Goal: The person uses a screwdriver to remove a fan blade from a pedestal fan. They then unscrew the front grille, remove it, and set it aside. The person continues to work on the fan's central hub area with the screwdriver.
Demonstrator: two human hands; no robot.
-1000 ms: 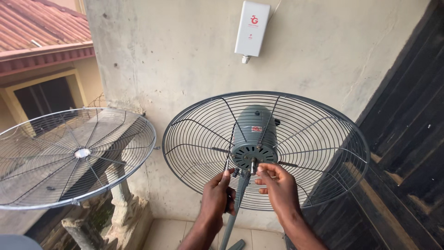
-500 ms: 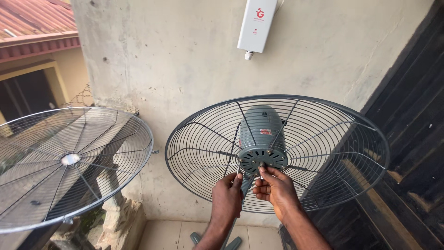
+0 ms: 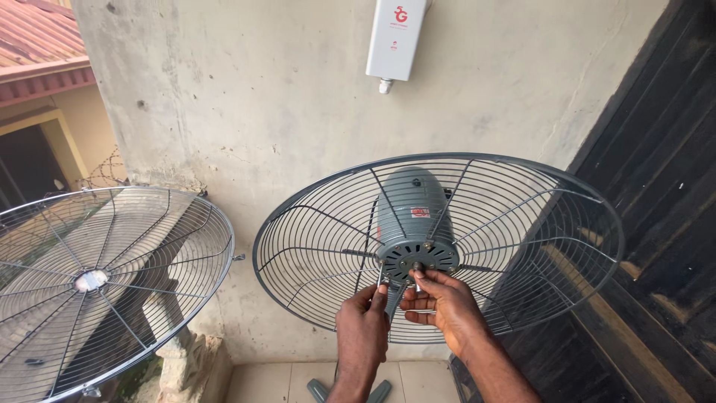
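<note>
fan motor [image 3: 415,216] sat mid-scene inside rear grille [image 3: 522,246] | left hand [image 3: 363,328] pinched a small part under the hub, right hand [image 3: 441,304] fingertips closed at the shaft | risk imo: tiny fastener slips, drops to the floor | loose front guard [image 3: 89,283] far left

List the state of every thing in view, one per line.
Rear fan guard: mounted on the motor, no blades fitted.
Fan motor: shaft end bare.
Loose front guard: detached, leaning at left.
Left hand: fingertips at the motor's underside.
Right hand: fingers pinching at the shaft.
White wall box: fixed to wall.
</note>
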